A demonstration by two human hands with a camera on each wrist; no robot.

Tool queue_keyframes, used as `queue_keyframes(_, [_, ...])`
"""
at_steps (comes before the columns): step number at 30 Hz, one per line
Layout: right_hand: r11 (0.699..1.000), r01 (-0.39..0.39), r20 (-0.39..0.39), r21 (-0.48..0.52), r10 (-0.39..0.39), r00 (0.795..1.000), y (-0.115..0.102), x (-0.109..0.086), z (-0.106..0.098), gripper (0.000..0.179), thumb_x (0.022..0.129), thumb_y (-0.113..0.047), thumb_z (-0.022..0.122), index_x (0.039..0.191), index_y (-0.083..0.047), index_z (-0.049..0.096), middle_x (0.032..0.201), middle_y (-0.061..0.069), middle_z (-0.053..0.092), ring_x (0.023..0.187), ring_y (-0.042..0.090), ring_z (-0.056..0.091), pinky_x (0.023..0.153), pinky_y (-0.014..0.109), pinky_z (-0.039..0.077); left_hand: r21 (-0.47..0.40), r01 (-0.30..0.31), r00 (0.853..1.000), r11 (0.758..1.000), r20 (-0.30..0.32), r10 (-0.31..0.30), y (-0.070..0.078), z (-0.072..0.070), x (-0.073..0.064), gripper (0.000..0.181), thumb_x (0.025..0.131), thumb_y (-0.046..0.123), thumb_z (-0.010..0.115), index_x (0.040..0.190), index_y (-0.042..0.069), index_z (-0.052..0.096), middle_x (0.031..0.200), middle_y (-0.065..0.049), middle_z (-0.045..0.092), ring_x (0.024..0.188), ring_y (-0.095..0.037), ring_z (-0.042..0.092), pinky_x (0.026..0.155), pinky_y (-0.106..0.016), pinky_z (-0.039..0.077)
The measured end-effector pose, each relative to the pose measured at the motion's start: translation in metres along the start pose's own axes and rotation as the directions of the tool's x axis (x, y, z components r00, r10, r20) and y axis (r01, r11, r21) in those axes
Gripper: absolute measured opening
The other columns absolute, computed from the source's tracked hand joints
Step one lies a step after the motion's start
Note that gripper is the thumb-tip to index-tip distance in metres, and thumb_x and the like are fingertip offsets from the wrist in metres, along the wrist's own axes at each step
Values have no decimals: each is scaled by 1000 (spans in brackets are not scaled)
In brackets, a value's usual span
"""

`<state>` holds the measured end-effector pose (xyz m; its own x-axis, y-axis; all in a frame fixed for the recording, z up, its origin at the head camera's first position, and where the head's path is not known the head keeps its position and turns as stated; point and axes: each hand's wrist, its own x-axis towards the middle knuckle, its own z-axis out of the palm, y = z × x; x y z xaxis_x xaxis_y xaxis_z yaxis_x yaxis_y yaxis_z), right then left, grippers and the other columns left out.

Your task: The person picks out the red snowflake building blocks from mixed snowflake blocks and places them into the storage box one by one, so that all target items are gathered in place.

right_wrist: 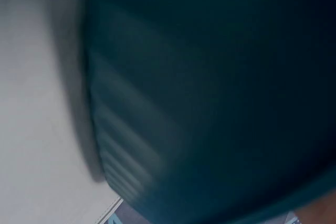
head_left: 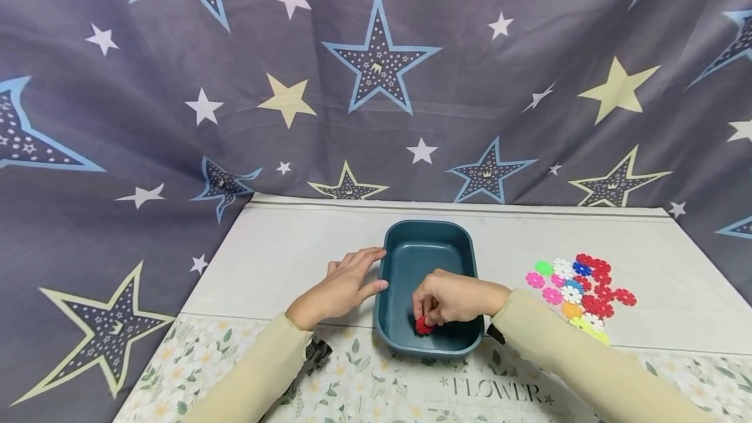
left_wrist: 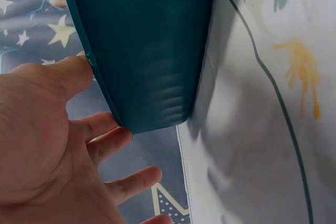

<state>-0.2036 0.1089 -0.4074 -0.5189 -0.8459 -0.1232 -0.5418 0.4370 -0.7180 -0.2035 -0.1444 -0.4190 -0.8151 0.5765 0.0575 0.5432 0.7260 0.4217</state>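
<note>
A dark teal rectangular tray (head_left: 427,261) with rounded corners stands on the table. My left hand (head_left: 346,282) is at its left side, thumb and fingertips touching the rim and the fingers extended, as the left wrist view also shows. My right hand (head_left: 457,297) reaches over the right rim into the near end of the tray. Between its thumb and fingers it pinches a red flower-shaped plastic disc (head_left: 423,326), low over the tray's floor. In the right wrist view the tray's outer wall (right_wrist: 173,93) hides most of that hand.
Right of the tray lies a loose pile of flower-shaped discs (head_left: 600,291), in red, pink, white, blue, orange, yellow and green. A floral cloth (head_left: 376,397) covers the table's near part. A grey star-patterned curtain (head_left: 376,136) hangs behind and along the sides.
</note>
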Motion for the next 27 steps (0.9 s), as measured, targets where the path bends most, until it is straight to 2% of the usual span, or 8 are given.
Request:
queue_keyframes(7, [998,0,13,-65,0,1000,2,-4,1,25,73,12,71,74,-13,72,65,-8,65,56,3,58,53,20,48,17,-7,1000,1000,1,7,2,-1,3,60,98,46,45,146,11,34,149,-2,30,131,-26,33,86,-48,28])
queue_keyframes(12, [990,-33,4,-137,34,999,-3,-7,0,28,69,15,72,70,-13,71,61,-8,63,54,1,56,53,20,46,17,-10,1000,1000,0,10,3,-2,3,60,98,46,46,146,11,34,149,-2,30,131,-26,33,86,-48,28])
queue_keyframes(17, [962,-66,-62,-265,52,997,-7,-8,4,30,66,16,70,64,-15,69,59,-11,60,54,-1,52,55,20,44,21,-7,1000,1000,2,7,4,-3,2,61,98,46,46,146,11,34,149,-2,30,131,-26,33,87,-49,28])
queue_keyframes(21, [936,-120,-97,-330,93,991,-8,-7,8,31,65,14,71,61,-16,67,58,-12,56,54,5,49,53,22,43,24,-4,1000,1000,5,4,4,-3,2,61,97,46,47,146,11,35,149,-2,31,131,-26,33,87,-50,28])
queue_keyframes(24, [923,-162,-95,-348,138,986,-8,-8,9,29,66,12,72,64,-16,65,56,-13,51,53,8,46,54,24,42,23,4,1000,1000,11,-4,4,-4,1,60,97,45,48,146,11,35,149,-2,31,131,-26,32,88,-50,28])
queue_keyframes(27, [935,-146,-98,-324,120,988,-7,-10,7,24,67,10,73,74,-13,68,57,-13,52,54,5,48,55,23,43,22,9,1000,1000,13,-10,4,-4,1,59,97,43,49,145,11,36,149,-2,31,131,-27,33,87,-50,28])
